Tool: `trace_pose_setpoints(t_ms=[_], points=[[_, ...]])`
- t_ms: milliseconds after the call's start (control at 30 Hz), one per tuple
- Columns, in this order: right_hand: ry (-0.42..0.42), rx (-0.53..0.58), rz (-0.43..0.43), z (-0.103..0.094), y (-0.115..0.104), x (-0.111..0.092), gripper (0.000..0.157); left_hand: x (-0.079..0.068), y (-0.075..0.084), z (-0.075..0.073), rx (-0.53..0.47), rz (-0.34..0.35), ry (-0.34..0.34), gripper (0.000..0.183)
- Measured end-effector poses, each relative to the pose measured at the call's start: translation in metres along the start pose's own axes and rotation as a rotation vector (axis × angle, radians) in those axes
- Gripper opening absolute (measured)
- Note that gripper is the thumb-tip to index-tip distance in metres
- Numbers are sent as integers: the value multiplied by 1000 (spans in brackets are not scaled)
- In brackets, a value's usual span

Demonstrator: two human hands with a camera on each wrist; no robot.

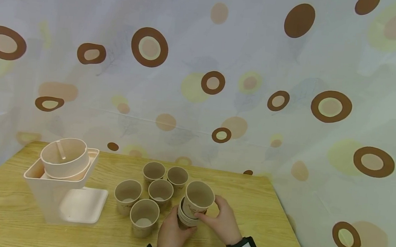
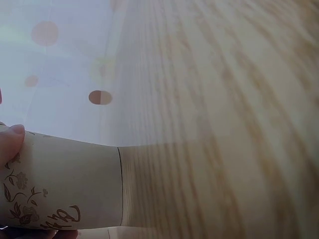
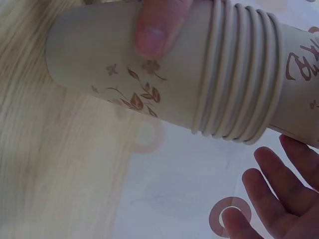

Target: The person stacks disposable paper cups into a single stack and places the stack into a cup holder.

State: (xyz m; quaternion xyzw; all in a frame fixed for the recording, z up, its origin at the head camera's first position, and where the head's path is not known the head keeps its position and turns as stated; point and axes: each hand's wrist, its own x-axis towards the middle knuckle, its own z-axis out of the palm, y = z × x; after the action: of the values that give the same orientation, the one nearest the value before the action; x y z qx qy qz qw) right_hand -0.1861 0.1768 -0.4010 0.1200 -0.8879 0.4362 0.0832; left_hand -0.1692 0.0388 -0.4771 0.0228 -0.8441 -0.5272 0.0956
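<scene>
Over the bench [image 1: 253, 225], stack [image 1: 186, 219] of cups in my left grip [image 1: 172, 232], thumb and fingers round its wall. Right grip [image 1: 225, 220] clamped on one cup [image 1: 199, 194], thumb on the near wall; cup tilted, base at the stack's mouth, can't tell how far in. Five loose cups [image 1: 144, 215] upright, just left. All look like paper: likely light, thin, a bit springy, easily dented, not very slippery. Best hold: light pinch just below the rim for one; for the stack, the smooth wall under the bunched rims.
</scene>
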Motion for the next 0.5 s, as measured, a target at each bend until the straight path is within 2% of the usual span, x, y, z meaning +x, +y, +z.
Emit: trace_pose_setpoints(t_ms=[500], points=[[-12,14,-17,13,9,-3,54,1,-4,2,4,16,22,69]])
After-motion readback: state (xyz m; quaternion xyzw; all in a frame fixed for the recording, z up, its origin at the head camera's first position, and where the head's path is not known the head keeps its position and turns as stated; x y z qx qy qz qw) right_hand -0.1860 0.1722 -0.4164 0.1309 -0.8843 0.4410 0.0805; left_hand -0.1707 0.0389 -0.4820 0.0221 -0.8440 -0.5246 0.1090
